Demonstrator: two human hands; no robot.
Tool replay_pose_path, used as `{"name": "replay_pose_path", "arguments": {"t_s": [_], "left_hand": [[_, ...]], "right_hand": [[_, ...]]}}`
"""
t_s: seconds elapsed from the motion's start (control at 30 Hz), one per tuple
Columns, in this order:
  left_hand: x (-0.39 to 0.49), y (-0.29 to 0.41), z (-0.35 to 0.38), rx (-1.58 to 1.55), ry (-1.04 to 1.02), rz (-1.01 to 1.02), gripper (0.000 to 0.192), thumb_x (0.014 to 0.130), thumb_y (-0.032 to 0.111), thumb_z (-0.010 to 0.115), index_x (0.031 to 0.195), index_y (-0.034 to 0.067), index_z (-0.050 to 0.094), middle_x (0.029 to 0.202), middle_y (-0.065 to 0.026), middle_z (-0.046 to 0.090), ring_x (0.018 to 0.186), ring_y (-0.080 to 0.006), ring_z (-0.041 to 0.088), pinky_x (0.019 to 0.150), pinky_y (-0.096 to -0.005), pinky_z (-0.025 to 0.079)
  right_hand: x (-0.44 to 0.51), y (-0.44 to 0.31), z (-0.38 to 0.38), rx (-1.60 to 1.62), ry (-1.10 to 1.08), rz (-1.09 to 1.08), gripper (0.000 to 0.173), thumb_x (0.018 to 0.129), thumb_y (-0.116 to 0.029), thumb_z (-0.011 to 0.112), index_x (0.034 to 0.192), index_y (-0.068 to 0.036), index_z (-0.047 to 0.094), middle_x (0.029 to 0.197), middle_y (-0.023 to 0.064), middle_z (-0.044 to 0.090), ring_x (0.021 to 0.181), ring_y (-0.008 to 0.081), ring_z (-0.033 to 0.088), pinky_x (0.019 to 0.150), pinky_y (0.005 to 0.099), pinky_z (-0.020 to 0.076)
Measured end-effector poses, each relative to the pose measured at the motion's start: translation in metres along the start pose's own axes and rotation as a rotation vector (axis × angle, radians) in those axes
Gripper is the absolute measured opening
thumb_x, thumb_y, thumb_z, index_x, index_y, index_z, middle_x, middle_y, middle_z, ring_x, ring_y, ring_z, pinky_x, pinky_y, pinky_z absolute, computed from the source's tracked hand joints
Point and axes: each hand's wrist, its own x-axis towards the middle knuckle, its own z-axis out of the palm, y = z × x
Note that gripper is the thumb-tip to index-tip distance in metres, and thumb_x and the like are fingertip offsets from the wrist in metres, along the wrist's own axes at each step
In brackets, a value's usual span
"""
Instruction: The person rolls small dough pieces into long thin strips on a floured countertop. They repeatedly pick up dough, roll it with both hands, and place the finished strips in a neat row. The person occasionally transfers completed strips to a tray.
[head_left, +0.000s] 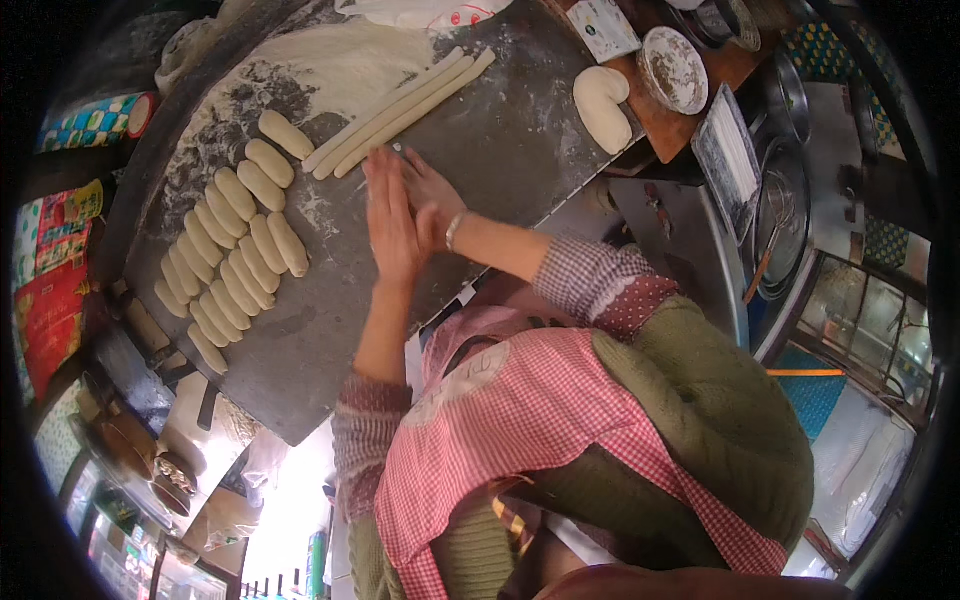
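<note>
My left hand (393, 225) and my right hand (433, 187) meet palm to palm above the grey worktop (487, 172), fingers pointing away from me. Their palms face inward, so I cannot see whether anything lies between them. Just beyond my fingertips, three long dough ropes (418, 112) lie side by side on a slant. To the left, several short dough pieces (233, 193) are set out in slanting rows. A thick, bent dough lump (602, 109) rests near the worktop's right corner.
Loose flour (337, 71) covers the far left worktop, below a white plastic bag (427, 13). Right of it are a floury bowl (673, 71), a white box (604, 31) and a rectangular tray (727, 165). A whisk (769, 244) lies in a round metal pan. The worktop's edge runs close before me.
</note>
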Motion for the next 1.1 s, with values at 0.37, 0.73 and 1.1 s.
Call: {"name": "replay_pose_path", "arguments": {"t_s": [0.37,0.73,1.1], "left_hand": [[-0.042,0.018,-0.005,0.541,-0.481,-0.134,0.074,0.1,0.06,0.059,0.165,0.029,0.042,0.173,-0.0337,0.019,0.158,-0.0594,0.017,0.124,-0.0739,0.018],[-0.082,0.029,-0.023,0.481,-0.528,-0.034,0.063,0.1,0.051,0.063,0.16,0.047,0.045,0.174,0.0014,0.034,0.16,-0.0471,0.024,0.117,-0.0865,0.01],[-0.053,-0.045,0.022,0.642,-0.526,-0.156,0.093,0.098,0.069,0.052,0.167,0.009,0.035,0.174,-0.0223,0.028,0.162,-0.0452,0.021,0.126,-0.0743,0.004]], "right_hand": [[-0.072,0.005,-0.048,0.082,-0.143,0.283,0.079,0.101,-0.042,0.062,0.159,0.007,0.039,0.17,0.0261,0.034,0.158,0.0394,0.032,0.13,0.0539,0.0245],[-0.135,0.01,-0.044,0.112,-0.355,0.061,0.077,0.097,-0.039,0.069,0.161,-0.005,0.044,0.171,0.0123,0.038,0.158,0.0329,0.033,0.128,0.0572,0.0272],[0.064,0.008,-0.033,0.208,0.179,-0.047,0.072,0.104,-0.044,0.059,0.157,0.004,0.046,0.169,0.0206,0.037,0.158,0.0348,0.034,0.129,0.0502,0.026]]}}
